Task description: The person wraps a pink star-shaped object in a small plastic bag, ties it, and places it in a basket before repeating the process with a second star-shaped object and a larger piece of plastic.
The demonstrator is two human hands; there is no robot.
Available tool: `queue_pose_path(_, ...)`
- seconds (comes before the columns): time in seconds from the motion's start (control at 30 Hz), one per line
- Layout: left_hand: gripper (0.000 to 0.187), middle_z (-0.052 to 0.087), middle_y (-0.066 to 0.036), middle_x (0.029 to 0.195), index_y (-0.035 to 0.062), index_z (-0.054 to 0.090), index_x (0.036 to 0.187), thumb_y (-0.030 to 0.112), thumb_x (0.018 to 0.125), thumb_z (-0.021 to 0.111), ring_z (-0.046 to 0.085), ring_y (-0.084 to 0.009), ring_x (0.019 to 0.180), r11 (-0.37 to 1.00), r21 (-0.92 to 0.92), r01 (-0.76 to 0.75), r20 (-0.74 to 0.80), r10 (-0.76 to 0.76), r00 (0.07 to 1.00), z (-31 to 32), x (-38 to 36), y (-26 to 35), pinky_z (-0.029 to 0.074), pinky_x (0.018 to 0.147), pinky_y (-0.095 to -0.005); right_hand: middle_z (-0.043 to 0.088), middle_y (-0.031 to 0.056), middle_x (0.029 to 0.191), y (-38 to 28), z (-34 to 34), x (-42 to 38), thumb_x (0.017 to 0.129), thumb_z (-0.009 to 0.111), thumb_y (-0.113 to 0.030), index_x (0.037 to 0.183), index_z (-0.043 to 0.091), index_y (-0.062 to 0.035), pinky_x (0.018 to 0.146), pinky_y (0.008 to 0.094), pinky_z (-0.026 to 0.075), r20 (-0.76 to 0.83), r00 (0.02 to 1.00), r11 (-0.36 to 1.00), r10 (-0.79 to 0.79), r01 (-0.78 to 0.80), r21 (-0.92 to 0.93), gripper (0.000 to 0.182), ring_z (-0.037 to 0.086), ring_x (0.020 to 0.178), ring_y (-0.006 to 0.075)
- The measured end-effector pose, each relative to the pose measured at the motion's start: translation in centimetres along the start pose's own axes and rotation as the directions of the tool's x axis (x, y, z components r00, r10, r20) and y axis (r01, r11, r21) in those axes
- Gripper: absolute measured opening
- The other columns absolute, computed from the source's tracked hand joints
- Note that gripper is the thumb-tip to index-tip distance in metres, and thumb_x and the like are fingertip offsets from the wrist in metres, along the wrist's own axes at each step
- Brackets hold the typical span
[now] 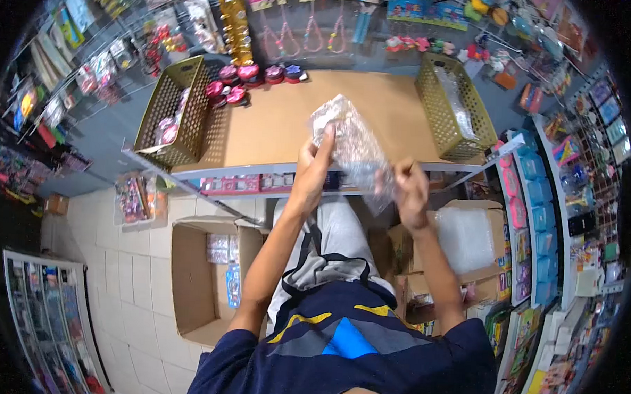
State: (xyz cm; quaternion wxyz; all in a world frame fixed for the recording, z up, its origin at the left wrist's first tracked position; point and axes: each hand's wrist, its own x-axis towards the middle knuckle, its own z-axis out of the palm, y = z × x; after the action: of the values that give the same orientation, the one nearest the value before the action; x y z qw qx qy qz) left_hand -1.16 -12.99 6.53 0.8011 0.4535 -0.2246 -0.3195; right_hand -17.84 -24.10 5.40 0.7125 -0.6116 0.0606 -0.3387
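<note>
A clear plastic bag (362, 146) with small pinkish-white contents is held up over the front of the brown shelf top (283, 119). What exactly lies inside it cannot be made out. My left hand (317, 162) grips the bag's left side, thumb pressed on top. At the bag's lower right end, my right hand (409, 190) has its fingers curled in against the plastic, slightly blurred. Behind the bag, several round pink-and-black packs (237, 83) sit at the back left of the shelf.
Olive plastic baskets stand at the shelf's left end (151, 115) and right end (463, 136). An open cardboard box (194, 283) is on the floor to my left. Another box with a white plastic-wrapped bundle (463, 240) is to my right. Hanging goods line the wall.
</note>
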Motion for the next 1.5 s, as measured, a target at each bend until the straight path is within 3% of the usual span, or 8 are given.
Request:
queue_pose_path(0.13, 0.027, 0.065, 0.001, 0.089, -0.0005, 0.066, 0.107, 0.024, 0.101, 0.057, 0.057, -0.0035, 0.078, 0.992, -0.114, -0.058, -0.055, 0.052, 0.997, -1.7, 0.4, 1.4, 0.045, 0.072, -0.0193, 0.057, 0.0157, 0.089, 3.1, 2.2, -4.1, 0.089, 0.054, -0.021, 0.089, 0.043, -0.0046, 0.073, 0.0321, 0.048, 0.038, 0.996, 0.996, 0.075, -0.073, -0.041, 0.02, 0.055, 0.076, 0.018)
queue_pose_path(0.23, 0.026, 0.063, 0.004, 0.082, 0.0003, 0.068, 0.104, 0.024, 0.1, 0.058, 0.054, -0.0014, 0.074, 0.977, 0.119, -0.175, -0.063, 0.184, 0.981, -2.9, -0.3, 1.3, 0.042, 0.067, -0.0175, 0.06, 0.0105, 0.099, 3.8, 2.5, -5.3, 0.093, 0.052, -0.016, 0.098, 0.049, -0.003, 0.087, 0.0328, 0.045, 0.067, 0.991, 0.992, 0.112, -0.107, -0.068, 0.015, 0.056, 0.093, 0.0156)
queue_pose_path(0.33, 0.022, 0.064, 0.002, 0.086, -0.0008, 0.068, 0.104, 0.019, 0.099, 0.061, 0.054, -0.0016, 0.077, 0.97, 0.187, -0.157, -0.097, 0.177, 0.979, -2.7, -1.4, 1.3, 0.042, 0.066, -0.0179, 0.059, 0.0096, 0.108, 2.6, 3.1, -4.4, 0.094, 0.058, -0.022, 0.119, 0.045, -0.0034, 0.094, 0.0342, 0.043, 0.061, 0.991, 0.984, 0.122, -0.129, 0.122, 0.033, 0.055, 0.104, 0.018)
queue_pose_path(0.43, 0.019, 0.065, 0.0, 0.089, -0.0019, 0.067, 0.105, 0.015, 0.097, 0.063, 0.056, -0.0033, 0.079, 0.941, 0.264, -0.213, -0.071, 0.239, 0.968, -1.4, -2.1, 1.6, 0.044, 0.068, -0.0192, 0.057, 0.01, 0.116, 1.6, 3.5, -2.9, 0.09, 0.068, -0.026, 0.136, 0.032, -0.005, 0.099, 0.0364, 0.04, 0.087, 0.983, 0.984, 0.16, -0.153, -0.088, 0.062, 0.052, 0.114, 0.0202)
queue_pose_path(0.7, 0.021, 0.066, -0.005, 0.093, -0.0013, 0.059, 0.112, 0.011, 0.095, 0.064, 0.061, -0.0078, 0.084, 0.902, 0.33, -0.279, -0.171, 0.347, 0.922, -4.6, -2.7, 1.4, 0.05, 0.07, -0.0209, 0.069, 0.0068, 0.092, 2.2, 3.3, -2.0, 0.089, 0.069, -0.005, 0.102, 0.067, 0.0028, 0.074, 0.0269, 0.055, -0.03, 0.943, 0.942, 0.333, -0.333, -0.027, 0.015, 0.066, 0.081, 0.0125)
queue_pose_path(0.87, 0.024, 0.064, -0.003, 0.096, -0.0004, 0.057, 0.116, 0.012, 0.095, 0.062, 0.058, -0.0067, 0.079, 0.997, 0.002, -0.074, -0.168, 0.073, 0.983, -5.7, -4.8, 0.7, 0.045, 0.07, -0.0194, 0.069, 0.0053, 0.087, 1.9, 2.5, -1.9, 0.085, 0.073, -0.005, 0.096, 0.067, 0.0016, 0.07, 0.0239, 0.054, -0.21, 0.942, 0.964, 0.261, -0.267, -0.001, 0.014, 0.065, 0.074, 0.0103)
queue_pose_path(1.0, 0.018, 0.065, 0.001, 0.091, 0.0002, 0.068, 0.101, 0.017, 0.096, 0.064, 0.055, -0.0033, 0.079, 0.931, 0.359, -0.067, -0.105, 0.112, 0.988, -6.9, -5.0, -0.6, 0.043, 0.07, -0.0198, 0.069, 0.0058, 0.084, 2.5, 1.0, -2.2, 0.086, 0.073, -0.005, 0.096, 0.067, 0.0014, 0.068, 0.0239, 0.053, -0.083, 0.946, 0.928, 0.313, -0.323, -0.187, 0.014, 0.065, 0.073, 0.0107)
queue_pose_path(1.5, 0.019, 0.054, 0.002, 0.061, 0.0003, 0.065, 0.1, 0.018, 0.099, 0.059, 0.046, -0.0026, 0.049, 0.79, 0.604, -0.104, -0.273, 0.328, 0.905, -8.8, -5.9, -3.4, 0.033, 0.042, -0.0228, 0.063, 0.0073, 0.074, 4.7, 0.7, -2.1, 0.1, 0.056, -0.011, 0.095, 0.051, 0.0, 0.065, 0.0254, 0.053, 0.004, 0.964, 0.953, 0.264, -0.26, -0.157, 0.013, 0.064, 0.064, 0.0133)
